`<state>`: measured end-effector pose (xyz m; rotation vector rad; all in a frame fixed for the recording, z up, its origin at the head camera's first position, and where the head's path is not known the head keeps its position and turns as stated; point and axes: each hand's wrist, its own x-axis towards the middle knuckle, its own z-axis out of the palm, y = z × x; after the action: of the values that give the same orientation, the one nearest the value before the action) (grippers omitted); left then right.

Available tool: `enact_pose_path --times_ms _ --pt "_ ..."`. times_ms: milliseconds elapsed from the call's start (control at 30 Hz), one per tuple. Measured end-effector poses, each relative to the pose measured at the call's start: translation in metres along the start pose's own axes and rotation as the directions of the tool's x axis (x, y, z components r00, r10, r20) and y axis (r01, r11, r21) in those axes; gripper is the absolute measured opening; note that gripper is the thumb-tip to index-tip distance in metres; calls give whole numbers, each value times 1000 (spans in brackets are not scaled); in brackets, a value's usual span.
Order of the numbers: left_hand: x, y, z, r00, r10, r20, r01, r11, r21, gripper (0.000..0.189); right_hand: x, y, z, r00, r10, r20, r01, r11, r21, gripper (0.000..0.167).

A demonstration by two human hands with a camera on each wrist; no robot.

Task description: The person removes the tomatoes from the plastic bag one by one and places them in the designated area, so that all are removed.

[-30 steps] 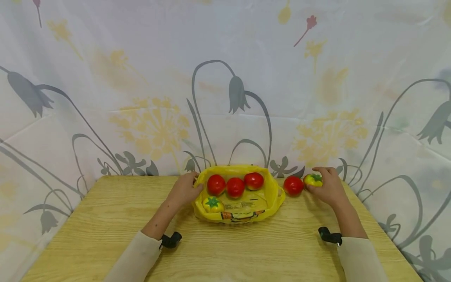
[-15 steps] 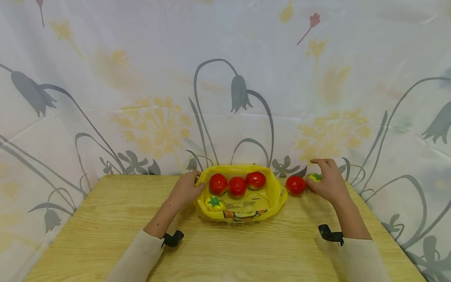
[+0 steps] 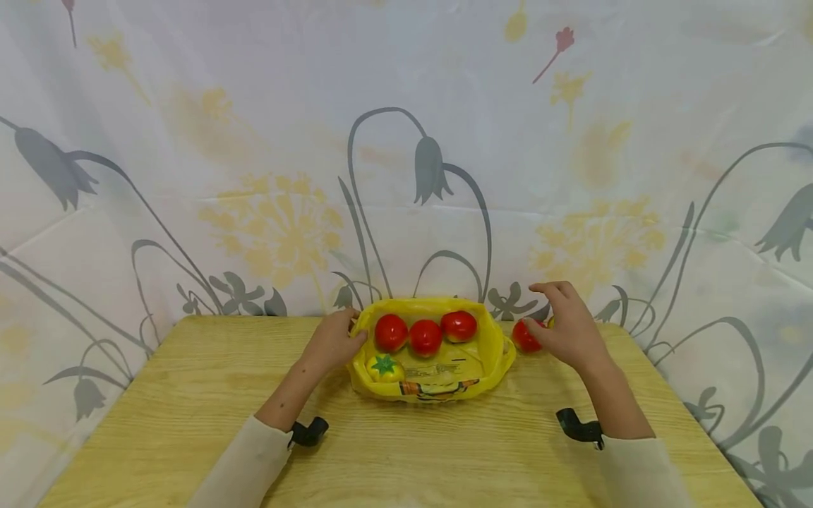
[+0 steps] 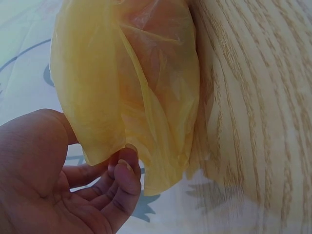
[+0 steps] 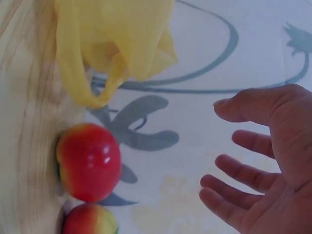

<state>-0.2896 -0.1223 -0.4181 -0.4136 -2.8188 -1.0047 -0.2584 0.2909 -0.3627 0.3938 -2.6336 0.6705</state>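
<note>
Right of the thin yellow plastic bag point(image 3: 492, 349) gripped by left fingers point(image 4: 126, 185), the round red fruit point(image 3: 524, 339) looks slippery; empty right fingers point(image 5: 246, 173) should cup its sides.

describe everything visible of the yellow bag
The yellow bag looks like thin, creased, translucent plastic. It sits on the table, mouth open upward, orange-and-dark print on its front, a handle loop at its right end. Three red fruits and a yellow fruit lie inside. The left hand grips its left end.
</note>
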Motion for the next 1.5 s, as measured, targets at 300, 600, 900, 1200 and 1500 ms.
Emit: enact_pose_path --times_ms 300,600,900,1200,1500 --pt "0 -1 2 1000 7 1 -7 1000 -6 40 0 -27 9 993 -119 -9 119 992 51 51" --pt "6 3 3 1000 8 -13 -8 1000 -13 41 3 -39 11 986 -167 6 166 984 59 50" --pt "6 2 2 1000 0 -9 0 1000 -10 41 4 -58 30 968 -248 43 245 967 63 48" --pt "2 -2 0 1000 3 -1 -3 1000 -4 40 -1 -81 55 952 -276 129 266 960 88 53" --pt "2 -2 2 1000 10 2 -10 1000 1 41 0 -96 70 928 -325 183 309 944 114 50"
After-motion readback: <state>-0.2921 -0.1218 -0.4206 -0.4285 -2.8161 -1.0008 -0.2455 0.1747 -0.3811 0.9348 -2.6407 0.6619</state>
